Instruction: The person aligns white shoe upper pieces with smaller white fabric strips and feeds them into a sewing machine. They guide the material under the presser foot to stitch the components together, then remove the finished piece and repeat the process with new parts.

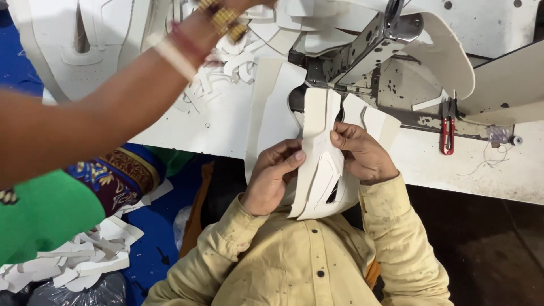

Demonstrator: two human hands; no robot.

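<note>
Two bare hands on one white cut piece (317, 170), long, curved and slotted, held upright at the near edge of the sewing table (476, 170). Left hand (272, 175) closed around the piece's left edge, thumb pressed flat on its face. Right hand (360, 153) pinching the right edge, fingertips touching the surface beside the left thumb. Lower end of the piece hanging against the yellow shirt (306, 266); upper end reaching up to the metal sewing machine (374, 39) on the table.

More white cut pieces (272, 107) lying flat on the table, just left of the held one. Red snips (447, 135) on the table to the right, well apart from the hands. Another person's arm (102, 107), with bangles at the wrist, stretched across the table's left part toward a heap of white parts (226, 68); its hand mostly out of view. White offcuts (85, 255) piled on the blue floor left of the table.
</note>
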